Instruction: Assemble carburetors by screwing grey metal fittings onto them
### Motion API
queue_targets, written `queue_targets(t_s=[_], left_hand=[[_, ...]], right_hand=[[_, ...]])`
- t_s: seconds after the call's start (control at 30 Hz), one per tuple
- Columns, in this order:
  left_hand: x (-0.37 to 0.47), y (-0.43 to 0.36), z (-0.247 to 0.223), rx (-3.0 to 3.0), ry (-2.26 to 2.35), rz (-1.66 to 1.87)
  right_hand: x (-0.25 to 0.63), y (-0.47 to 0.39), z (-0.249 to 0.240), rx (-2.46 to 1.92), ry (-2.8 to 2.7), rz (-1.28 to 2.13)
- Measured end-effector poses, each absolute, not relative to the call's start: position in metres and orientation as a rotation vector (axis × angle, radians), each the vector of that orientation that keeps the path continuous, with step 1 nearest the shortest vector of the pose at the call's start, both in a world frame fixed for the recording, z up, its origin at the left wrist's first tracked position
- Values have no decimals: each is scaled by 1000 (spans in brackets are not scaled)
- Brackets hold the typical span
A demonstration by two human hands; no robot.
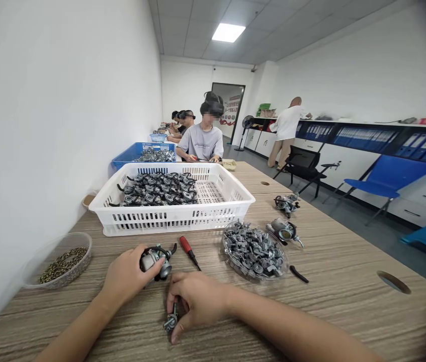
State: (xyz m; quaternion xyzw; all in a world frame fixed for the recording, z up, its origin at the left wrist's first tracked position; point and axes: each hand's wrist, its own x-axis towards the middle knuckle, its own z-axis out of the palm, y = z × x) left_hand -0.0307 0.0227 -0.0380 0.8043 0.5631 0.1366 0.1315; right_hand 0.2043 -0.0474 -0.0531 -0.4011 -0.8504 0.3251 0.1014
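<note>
My left hand (124,274) is closed around a carburetor (165,270) with a black hose, low over the wooden table. Just to its right, my right hand (207,299) has its thumb and fingers closed on a small metal part with a lever (171,321), close to the tabletop. A screwdriver with a red handle (185,245) lies beyond my hands. To the right stands a clear plastic bowl (252,276) full of similar small metal parts.
A white crate (175,221) holds rows of carburetors. At left is a tub of small brass-coloured screws (64,264). Two more carburetors (284,230) and a short black hose (299,274) lie at right. A person (203,143) sits across, behind a blue crate (124,156).
</note>
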Motion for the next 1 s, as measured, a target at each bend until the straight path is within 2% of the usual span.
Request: queue_targets(t_s=[0.2, 0.43, 1.0], left_hand=[[-27, 13, -39, 2477, 1635, 503], [-30, 11, -42, 2542, 1286, 811], [-35, 14, -34, 2524, 1174, 533]], right_hand=[[203, -47, -58, -1157, -2501, 944], [200, -52, -57, -1218, -2469, 943], [202, -50, -57, -1206, -2423, 985]])
